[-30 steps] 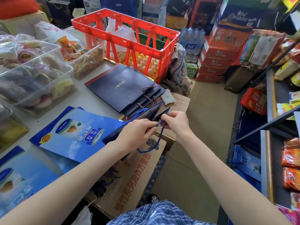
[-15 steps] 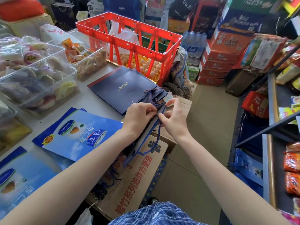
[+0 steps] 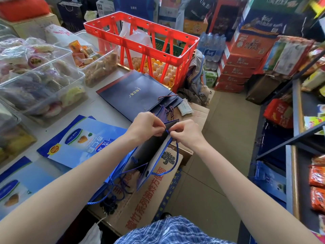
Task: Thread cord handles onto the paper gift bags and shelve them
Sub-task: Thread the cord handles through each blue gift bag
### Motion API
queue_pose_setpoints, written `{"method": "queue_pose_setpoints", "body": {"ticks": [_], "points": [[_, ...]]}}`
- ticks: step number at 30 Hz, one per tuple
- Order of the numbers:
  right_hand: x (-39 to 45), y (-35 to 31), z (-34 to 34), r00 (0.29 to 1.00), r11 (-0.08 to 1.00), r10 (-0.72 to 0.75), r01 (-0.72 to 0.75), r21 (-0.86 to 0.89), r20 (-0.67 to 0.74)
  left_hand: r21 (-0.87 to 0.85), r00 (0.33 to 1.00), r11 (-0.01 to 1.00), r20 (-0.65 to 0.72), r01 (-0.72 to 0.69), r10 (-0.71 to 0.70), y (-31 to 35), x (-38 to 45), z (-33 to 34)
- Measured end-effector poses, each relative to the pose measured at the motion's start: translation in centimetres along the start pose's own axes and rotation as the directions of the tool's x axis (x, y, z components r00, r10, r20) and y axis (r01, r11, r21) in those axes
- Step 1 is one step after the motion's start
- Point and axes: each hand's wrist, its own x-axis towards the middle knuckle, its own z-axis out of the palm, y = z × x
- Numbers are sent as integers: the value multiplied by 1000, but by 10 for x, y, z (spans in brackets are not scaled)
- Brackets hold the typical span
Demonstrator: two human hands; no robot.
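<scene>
Dark blue gift bag [image 3: 149, 155] held in air, frame center, over cardboard box [image 3: 140, 205]. Top edge of bag up at 12 o'clock, right between 2 hands. Left hand [image 3: 146, 127] pinches bag edge, fingers curled. Right hand [image 3: 186, 132] pinches blue cord [image 3: 176, 155], fingers curled; cord loops down at 5 o'clock from it. Stack of flat dark bags [image 3: 135, 92] on table [image 3: 98, 106] at 12 o'clock. Red crate [image 3: 140, 43] behind stack.

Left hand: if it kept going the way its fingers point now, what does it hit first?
The left hand points right, pinching the top edge of the navy gift bag. Going straight on, it would most likely meet the right hand first, just across the blue cord; depth between them is unclear.
</scene>
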Motion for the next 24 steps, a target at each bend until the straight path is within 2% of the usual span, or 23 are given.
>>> {"method": "queue_pose_setpoints", "body": {"ticks": [4, 7, 8, 10, 12, 14, 15, 17, 19, 22, 24], "points": [[-2, 3, 5, 993, 999, 5, 1, -46, 121, -122, 991, 987, 99, 102, -90, -1, -8, 1], [-2, 10, 8, 975, 999, 51, -49, -15, 217, -413, 965, 872, 111, 262, -237, -12, -25, 8], [-2, 13, 10, 975, 998, 63, -65, 3, 213, -452, 954, 840, 125, 301, -274, -17, -31, 11], [-1, 23, 15, 977, 995, 85, -94, 38, 194, -411, 941, 848, 179, 335, -286, -26, -41, 18], [-2, 31, 23, 979, 987, 118, -134, 86, 166, -242, 948, 927, 210, 286, -238, -31, -45, 27], [-3, 37, 29, 989, 988, 117, -125, 93, 93, -65, 969, 978, 164, 199, -186, -32, -44, 40], [-3, 39, 31, 995, 994, 96, -97, 40, 35, -3, 980, 987, 119, 162, -160, -31, -43, 47], [-5, 42, 34, 993, 981, 6, -29, -193, -120, 71, 995, 994, 49, 83, -87, -29, -40, 59], [-7, 47, 33, 947, 906, -209, 93, -414, -244, 95, 999, 995, 45, 27, -31, -30, -36, 67], [-6, 64, 31, 875, 839, -445, 334, -429, -189, 88, 995, 996, 99, -14, 5, -35, -30, 67], [-2, 73, 26, 874, 852, -468, 408, -329, -129, 102, 985, 994, 173, -22, 4, -38, -25, 63]]}}
